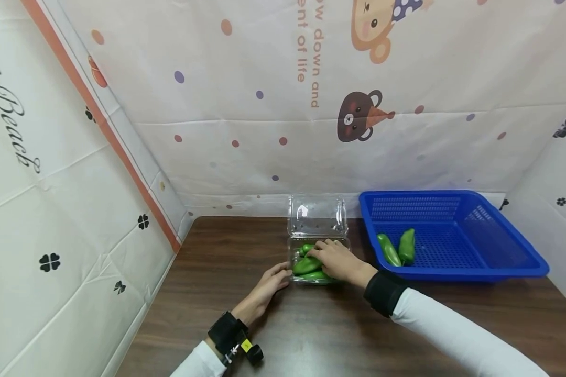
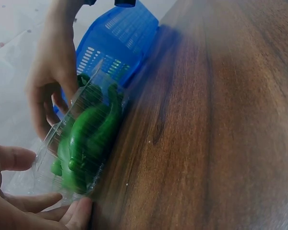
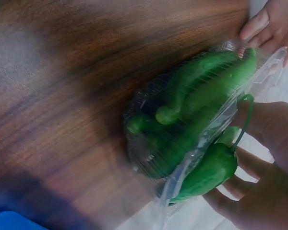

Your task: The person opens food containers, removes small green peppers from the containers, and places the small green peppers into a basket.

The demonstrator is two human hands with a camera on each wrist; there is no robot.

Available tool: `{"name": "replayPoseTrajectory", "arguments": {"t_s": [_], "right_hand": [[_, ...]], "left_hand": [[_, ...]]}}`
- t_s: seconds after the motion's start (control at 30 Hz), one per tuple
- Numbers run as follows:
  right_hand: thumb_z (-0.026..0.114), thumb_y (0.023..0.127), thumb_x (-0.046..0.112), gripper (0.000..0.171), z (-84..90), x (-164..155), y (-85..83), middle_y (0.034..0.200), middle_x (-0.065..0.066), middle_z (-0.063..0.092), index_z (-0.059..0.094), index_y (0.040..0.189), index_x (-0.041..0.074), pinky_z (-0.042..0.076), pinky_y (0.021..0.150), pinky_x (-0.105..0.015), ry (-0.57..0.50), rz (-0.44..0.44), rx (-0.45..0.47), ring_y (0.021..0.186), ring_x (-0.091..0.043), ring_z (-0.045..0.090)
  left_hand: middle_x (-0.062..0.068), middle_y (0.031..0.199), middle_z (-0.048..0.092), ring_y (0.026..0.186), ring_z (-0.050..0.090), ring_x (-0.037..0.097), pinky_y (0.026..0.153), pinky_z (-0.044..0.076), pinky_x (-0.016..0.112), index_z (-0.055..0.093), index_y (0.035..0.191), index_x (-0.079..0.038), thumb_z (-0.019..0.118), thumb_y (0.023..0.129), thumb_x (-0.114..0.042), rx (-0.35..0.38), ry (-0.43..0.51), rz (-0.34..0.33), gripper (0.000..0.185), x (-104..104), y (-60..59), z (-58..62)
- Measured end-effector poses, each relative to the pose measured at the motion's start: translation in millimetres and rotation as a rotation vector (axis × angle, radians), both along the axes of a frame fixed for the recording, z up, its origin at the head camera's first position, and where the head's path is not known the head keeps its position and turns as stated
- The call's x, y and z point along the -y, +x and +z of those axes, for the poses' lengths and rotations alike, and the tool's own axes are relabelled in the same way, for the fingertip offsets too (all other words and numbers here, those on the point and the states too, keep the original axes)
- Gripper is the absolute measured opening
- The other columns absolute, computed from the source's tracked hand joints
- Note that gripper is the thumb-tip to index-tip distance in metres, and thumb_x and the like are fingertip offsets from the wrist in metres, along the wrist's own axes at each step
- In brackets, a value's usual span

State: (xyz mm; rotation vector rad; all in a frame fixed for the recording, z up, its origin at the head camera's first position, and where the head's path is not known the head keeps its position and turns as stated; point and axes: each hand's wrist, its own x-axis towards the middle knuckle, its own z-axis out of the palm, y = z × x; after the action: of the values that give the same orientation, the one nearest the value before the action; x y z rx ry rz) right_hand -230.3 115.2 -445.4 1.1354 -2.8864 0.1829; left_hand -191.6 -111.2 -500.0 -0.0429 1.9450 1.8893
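Nearest you, your left hand (image 1: pixel 267 287) rests on the dark wood-grain table (image 1: pixel 311 335) with its fingers fairly straight, the fingertips touching the near left corner of the clear plastic clamshell box (image 1: pixel 317 262). That is a steadying touch, not a grip; the left wrist view shows the fingers (image 2: pixel 48 203) lying along the box's edge rather than curled round it.

Just beyond, your right hand (image 1: pixel 337 259) reaches down into the box from the right. In the right wrist view its fingers are curled round a glossy green pepper (image 3: pixel 209 170) at the rim, with more green peppers (image 3: pixel 192 100) heaped inside against the transparent wall. The box sits at the middle of the table with its hinged lid (image 1: pixel 317 214) standing open behind it.

The likely trouble is the box itself: it looks thin and light, so pushing the pepper against the pile could slide or tip it, since your left fingertips only brace one corner. The heap also looks high, so a pepper may roll over the rim onto the table.

Farther right, the blue perforated plastic basket (image 1: pixel 476 209) holds two loose green peppers (image 1: pixel 397 248), near the box but not touching it.
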Motion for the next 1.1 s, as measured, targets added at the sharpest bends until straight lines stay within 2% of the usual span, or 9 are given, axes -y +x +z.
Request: {"name": "replayPoseTrajectory", "arguments": {"t_s": [0.1,0.23,0.43,0.57,0.83,1.1], "right_hand": [[0.074,0.083,-0.003,0.047,-0.6,4,1.9,0.114,-0.014,0.068,0.069,0.128,0.009,0.062,0.083,-0.050,0.050,0.021,-0.052,0.099,-0.035,0.067],[0.074,0.083,-0.005,0.050,-2.9,3,4.2,0.115,-0.014,0.068,0.069,0.130,0.011,0.064,0.077,-0.047,0.075,0.008,-0.056,0.098,-0.033,0.067],[0.070,0.082,-0.007,0.051,-2.5,-1,3.6,0.116,-0.013,0.069,0.071,0.129,0.014,0.064,0.069,-0.044,0.023,-0.047,-0.022,0.098,-0.034,0.069],[0.070,0.081,-0.005,0.053,1.8,-3,1.8,0.116,-0.012,0.069,0.071,0.130,0.015,0.064,0.071,-0.045,-0.016,-0.062,-0.014,0.099,-0.033,0.070],[0.075,0.080,-0.004,0.055,18.6,-7,-1.0,0.120,-0.015,0.068,0.067,0.133,0.011,0.065,0.069,-0.045,-0.106,-0.074,0.032,0.099,-0.033,0.070],[0.079,0.083,0.000,0.057,32.3,-9,0.1,0.125,-0.016,0.067,0.063,0.137,0.011,0.064,0.067,-0.040,-0.135,-0.073,0.027,0.099,-0.031,0.070]], "left_hand": [[0.027,0.164,0.028,0.147,0.037,0.044,0.121,0.040,0.054,0.034,0.156,0.003,0.052,0.104,-0.023,0.001,0.002,0.002,0.061,1,1.5,-0.1],[0.027,0.163,0.028,0.147,0.037,0.044,0.121,0.041,0.054,0.034,0.156,0.004,0.052,0.104,-0.023,-0.001,0.008,-0.001,0.061,0,2.4,-1.1],[0.027,0.163,0.028,0.148,0.037,0.044,0.121,0.041,0.054,0.035,0.156,0.003,0.053,0.104,-0.024,0.007,0.013,0.004,0.062,-1,2.3,0.4],[0.028,0.163,0.030,0.148,0.037,0.044,0.121,0.041,0.053,0.035,0.155,0.005,0.054,0.103,-0.023,-0.010,0.025,0.005,0.062,-2,1.3,1.0],[0.028,0.163,0.028,0.150,0.032,0.045,0.122,0.040,0.053,0.033,0.155,0.006,0.054,0.103,-0.023,-0.013,0.024,0.009,0.064,-1,0.1,0.8],[0.029,0.163,0.028,0.150,0.032,0.046,0.122,0.040,0.054,0.033,0.156,0.006,0.053,0.104,-0.025,-0.020,0.010,0.006,0.063,0,1.6,1.1]]}}
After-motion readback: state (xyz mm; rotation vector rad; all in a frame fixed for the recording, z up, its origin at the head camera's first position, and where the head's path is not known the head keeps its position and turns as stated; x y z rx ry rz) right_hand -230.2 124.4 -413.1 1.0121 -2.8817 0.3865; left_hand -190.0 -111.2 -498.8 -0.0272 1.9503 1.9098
